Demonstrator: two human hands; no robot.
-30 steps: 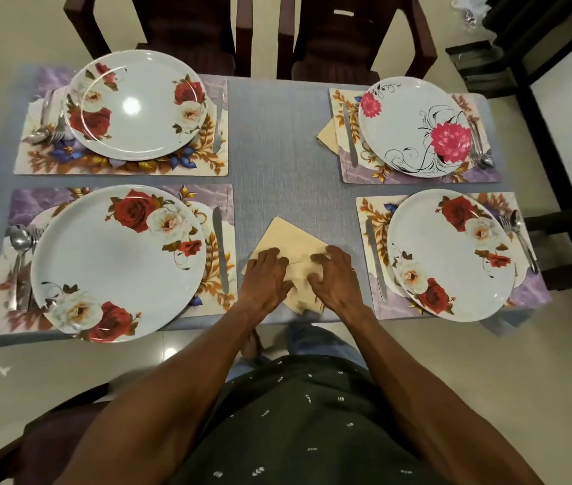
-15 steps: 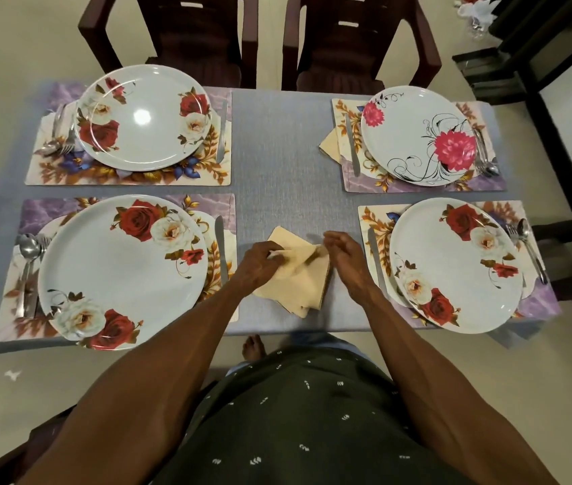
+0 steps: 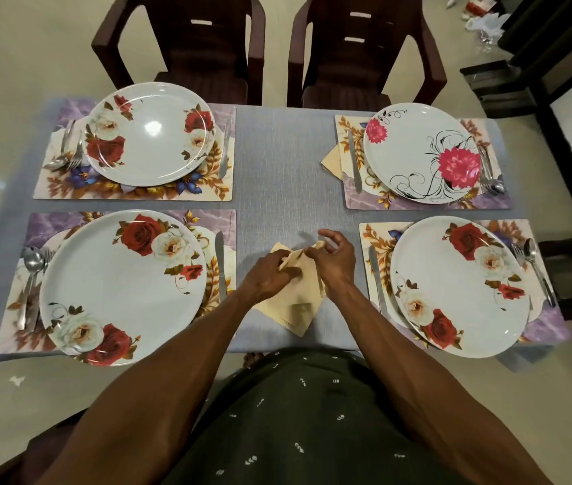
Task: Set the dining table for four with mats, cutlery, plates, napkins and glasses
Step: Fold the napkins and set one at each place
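Observation:
A stack of pale yellow napkins (image 3: pixel 295 302) lies at the table's near middle edge. My left hand (image 3: pixel 270 274) grips the top napkin's far part, and my right hand (image 3: pixel 333 260) pinches its raised corner with thumb and forefinger. Four floral mats each carry a plate: near left (image 3: pixel 120 285), far left (image 3: pixel 148 134), far right (image 3: pixel 421 152), near right (image 3: pixel 459 285). A knife (image 3: pixel 220 264) lies right of the near left plate, spoon and fork (image 3: pixel 32 271) on its left. A folded napkin (image 3: pixel 333 159) pokes out from under the far right mat.
The grey tablecloth (image 3: pixel 284 169) shows bare down the middle between the place settings. Two dark chairs (image 3: pixel 190 47) stand at the far side. A dark chair (image 3: pixel 571 274) sits at the right end. Dark furniture and litter are at the upper right.
Both hands went from pressing flat on the napkin stack to lifting the top napkin's far corner; the right hand now pinches it higher.

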